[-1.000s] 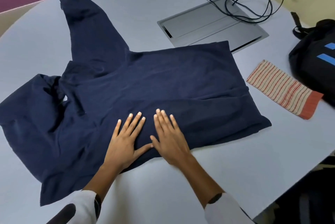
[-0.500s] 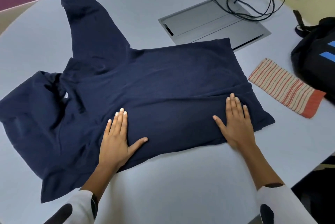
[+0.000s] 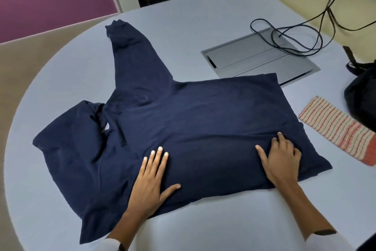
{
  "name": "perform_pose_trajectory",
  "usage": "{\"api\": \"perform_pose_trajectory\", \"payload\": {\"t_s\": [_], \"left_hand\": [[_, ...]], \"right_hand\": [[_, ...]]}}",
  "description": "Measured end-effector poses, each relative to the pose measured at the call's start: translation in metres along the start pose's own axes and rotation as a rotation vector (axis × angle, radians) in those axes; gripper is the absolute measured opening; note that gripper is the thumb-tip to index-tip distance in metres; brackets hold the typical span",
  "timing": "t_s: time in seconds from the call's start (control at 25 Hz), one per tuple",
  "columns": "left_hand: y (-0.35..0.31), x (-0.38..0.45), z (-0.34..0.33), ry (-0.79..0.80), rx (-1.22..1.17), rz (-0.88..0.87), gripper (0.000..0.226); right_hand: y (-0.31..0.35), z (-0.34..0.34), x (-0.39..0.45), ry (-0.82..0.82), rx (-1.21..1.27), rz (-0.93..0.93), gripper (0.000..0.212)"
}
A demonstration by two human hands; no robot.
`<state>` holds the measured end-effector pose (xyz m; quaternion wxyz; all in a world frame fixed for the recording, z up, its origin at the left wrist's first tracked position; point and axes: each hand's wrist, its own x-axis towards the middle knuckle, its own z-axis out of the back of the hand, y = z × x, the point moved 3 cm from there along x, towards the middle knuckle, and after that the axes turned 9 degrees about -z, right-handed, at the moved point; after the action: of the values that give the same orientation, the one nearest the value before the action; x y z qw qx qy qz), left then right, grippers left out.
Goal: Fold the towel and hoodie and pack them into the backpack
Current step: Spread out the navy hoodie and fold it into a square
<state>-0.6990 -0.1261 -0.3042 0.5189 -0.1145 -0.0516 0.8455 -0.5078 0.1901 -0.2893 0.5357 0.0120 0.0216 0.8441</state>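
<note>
- The scene is a round, pale blue table (image 3: 203, 12) in a room with a purple wall panel and beige floor behind it; a grey metal cable hatch (image 3: 258, 57) is set in the table top, with black cables (image 3: 289, 33) lying over it.
- The navy hoodie (image 3: 203, 112) lies spread on the table, its near sleeve seemingly folded in under the hands and its far sleeve stretched away toward the table's back edge; the hood is bunched at the left.
- The striped towel (image 3: 335, 128) is already folded and lies just beside the hoodie's right edge, and the dark backpack (image 3: 362, 96) stands at the right border, touching or overlapping the towel's far corner.
- The left hand (image 3: 152, 179) rests flat on the fabric, fingers straight and together, thumb spread; it grasps nothing, only presses.
- The right hand (image 3: 282, 159) also lies on the hoodie near its right edge; its fingers are somewhat bent and seem to gather a small ridge of cloth, but I cannot tell if it truly pinches it.
- In my judgement the step is smoothing the first fold. To do it well, keep one palm as an anchor, sweep the other outward so that wrinkles leave, and make the folded edge straight before taking the far sleeve.
</note>
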Motion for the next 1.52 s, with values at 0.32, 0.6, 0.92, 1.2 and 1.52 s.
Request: {"api": "perform_pose_trajectory", "payload": {"t_s": [0.32, 0.6, 0.92, 1.2, 1.52], "left_hand": [[0.006, 0.077, 0.011, -0.134, -0.112, -0.002, 0.065], [0.055, 0.098, -0.002, -0.175, -0.089, 0.263, 0.059], [0.115, 0.163, 0.038, -0.308, -0.156, 0.466, 0.035], [0.132, 0.245, 0.079, -0.169, 0.033, 0.075, 0.08], [0.152, 0.288, 0.099, 0.147, 0.385, -0.132, 0.066]], "right_hand": [[0.13, -0.032, 0.017, 0.141, 0.005, 0.588, 0.072], [0.1, -0.042, 0.115, 0.094, -0.046, 0.482, 0.079], [0.097, -0.021, 0.197, 0.028, 0.111, 0.327, 0.048], [0.087, -0.01, 0.252, 0.074, -0.046, 0.238, 0.068], [0.069, 0.023, 0.284, -0.087, -0.17, 0.264, 0.018]]}}
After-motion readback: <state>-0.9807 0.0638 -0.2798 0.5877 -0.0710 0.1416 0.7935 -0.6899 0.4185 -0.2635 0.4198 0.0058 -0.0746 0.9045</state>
